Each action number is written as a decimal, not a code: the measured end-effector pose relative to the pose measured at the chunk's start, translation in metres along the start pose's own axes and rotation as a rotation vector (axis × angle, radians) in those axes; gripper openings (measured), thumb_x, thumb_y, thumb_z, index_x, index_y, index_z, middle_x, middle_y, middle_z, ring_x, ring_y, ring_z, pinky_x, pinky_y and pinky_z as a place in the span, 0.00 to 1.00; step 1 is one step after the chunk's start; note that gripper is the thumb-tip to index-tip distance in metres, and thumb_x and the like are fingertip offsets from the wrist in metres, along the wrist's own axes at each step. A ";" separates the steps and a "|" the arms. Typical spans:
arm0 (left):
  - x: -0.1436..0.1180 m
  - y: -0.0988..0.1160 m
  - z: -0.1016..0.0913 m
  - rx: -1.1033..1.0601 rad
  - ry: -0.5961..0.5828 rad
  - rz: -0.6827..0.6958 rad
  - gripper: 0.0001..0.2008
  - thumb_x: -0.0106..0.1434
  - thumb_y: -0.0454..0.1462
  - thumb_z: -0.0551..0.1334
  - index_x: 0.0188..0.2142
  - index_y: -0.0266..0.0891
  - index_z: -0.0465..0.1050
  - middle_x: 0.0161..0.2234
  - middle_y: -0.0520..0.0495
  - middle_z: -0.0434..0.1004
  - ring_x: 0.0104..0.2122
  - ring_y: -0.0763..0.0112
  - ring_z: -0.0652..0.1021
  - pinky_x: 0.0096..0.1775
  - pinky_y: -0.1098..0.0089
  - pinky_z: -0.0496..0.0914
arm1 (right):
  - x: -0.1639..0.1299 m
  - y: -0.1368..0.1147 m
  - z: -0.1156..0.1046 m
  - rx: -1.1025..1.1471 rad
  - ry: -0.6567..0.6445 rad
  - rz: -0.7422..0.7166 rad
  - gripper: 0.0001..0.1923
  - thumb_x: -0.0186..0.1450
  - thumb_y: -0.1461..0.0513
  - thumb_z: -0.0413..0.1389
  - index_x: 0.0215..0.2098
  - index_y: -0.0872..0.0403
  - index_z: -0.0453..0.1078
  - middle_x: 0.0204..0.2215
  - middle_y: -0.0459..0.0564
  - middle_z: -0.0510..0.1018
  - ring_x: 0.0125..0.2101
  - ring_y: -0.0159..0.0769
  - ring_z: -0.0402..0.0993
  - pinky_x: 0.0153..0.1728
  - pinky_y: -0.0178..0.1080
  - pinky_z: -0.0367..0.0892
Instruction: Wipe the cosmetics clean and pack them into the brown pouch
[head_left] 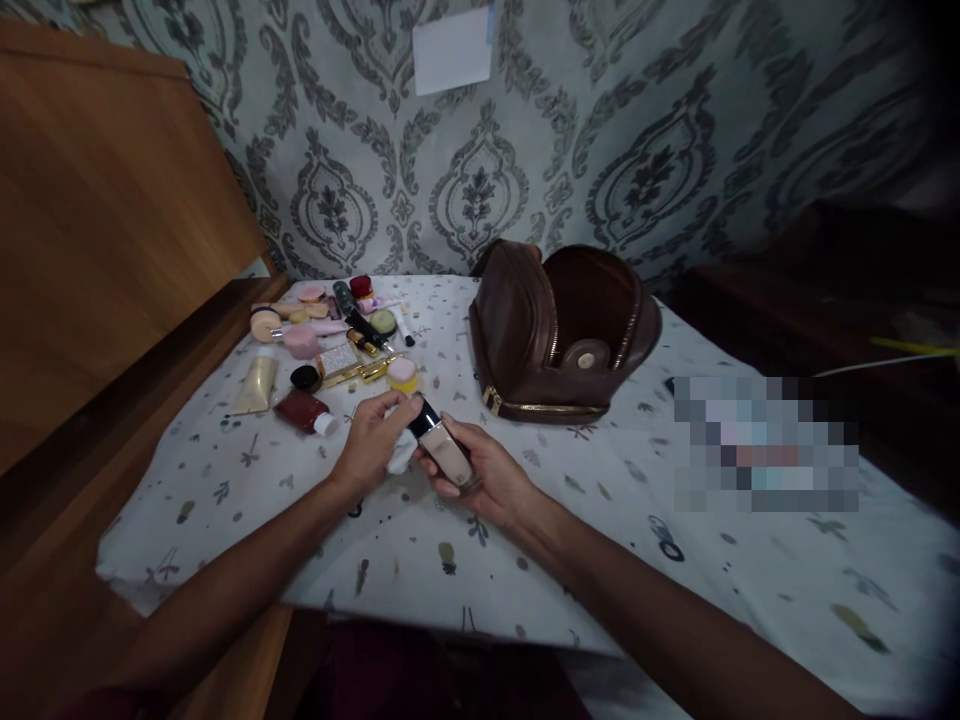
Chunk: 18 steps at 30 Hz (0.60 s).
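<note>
My right hand (pixel 491 475) is closed around a foundation bottle (pixel 448 453), a clear rectangular one with beige liquid and a black cap, tilted above the table. My left hand (pixel 373 440) pinches a crumpled white tissue (pixel 403 453), its thumb against the bottle's black cap. Just beyond the hands stands a small jar with a pale lid and yellow base (pixel 403 376). A dark red bottle with a white cap (pixel 304 412) lies left of my left hand.
Assorted cosmetics, among them a cream tube (pixel 256 382) and a round black-lidded item (pixel 306 378), cluster at the back left. A brown cosmetic bag (pixel 517 330) stands unzipped at the back right. A blurred-out object (pixel 765 445) lies on the right. Wooden furniture (pixel 112 220) borders the left.
</note>
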<state>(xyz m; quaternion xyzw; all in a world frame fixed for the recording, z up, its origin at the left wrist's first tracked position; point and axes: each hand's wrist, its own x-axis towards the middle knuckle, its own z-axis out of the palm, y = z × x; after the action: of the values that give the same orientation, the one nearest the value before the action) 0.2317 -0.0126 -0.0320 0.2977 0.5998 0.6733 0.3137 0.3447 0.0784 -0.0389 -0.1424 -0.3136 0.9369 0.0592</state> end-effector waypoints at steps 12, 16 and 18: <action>0.000 0.001 0.000 0.001 -0.047 -0.025 0.17 0.59 0.48 0.64 0.24 0.40 0.66 0.14 0.56 0.69 0.12 0.74 0.69 0.16 0.75 0.61 | -0.002 0.002 0.008 -0.140 0.117 -0.076 0.21 0.61 0.47 0.62 0.29 0.57 0.70 0.18 0.48 0.76 0.15 0.28 0.66 0.10 0.27 0.55; 0.001 -0.001 -0.002 0.003 -0.052 -0.021 0.17 0.59 0.48 0.64 0.24 0.40 0.66 0.14 0.55 0.70 0.12 0.73 0.69 0.15 0.75 0.62 | -0.002 0.006 0.007 -0.172 0.109 -0.104 0.23 0.58 0.45 0.64 0.28 0.57 0.70 0.18 0.47 0.75 0.15 0.28 0.66 0.10 0.27 0.55; 0.001 -0.001 -0.003 0.007 -0.053 -0.031 0.18 0.59 0.49 0.65 0.24 0.40 0.66 0.13 0.55 0.70 0.12 0.72 0.70 0.15 0.74 0.62 | -0.001 0.007 0.006 -0.178 0.100 -0.110 0.24 0.57 0.44 0.64 0.29 0.57 0.70 0.18 0.47 0.75 0.15 0.28 0.66 0.10 0.27 0.56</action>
<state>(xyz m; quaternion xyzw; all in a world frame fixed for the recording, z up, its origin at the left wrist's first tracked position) 0.2289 -0.0131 -0.0330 0.3073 0.5980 0.6582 0.3387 0.3442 0.0691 -0.0384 -0.1763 -0.3998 0.8923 0.1135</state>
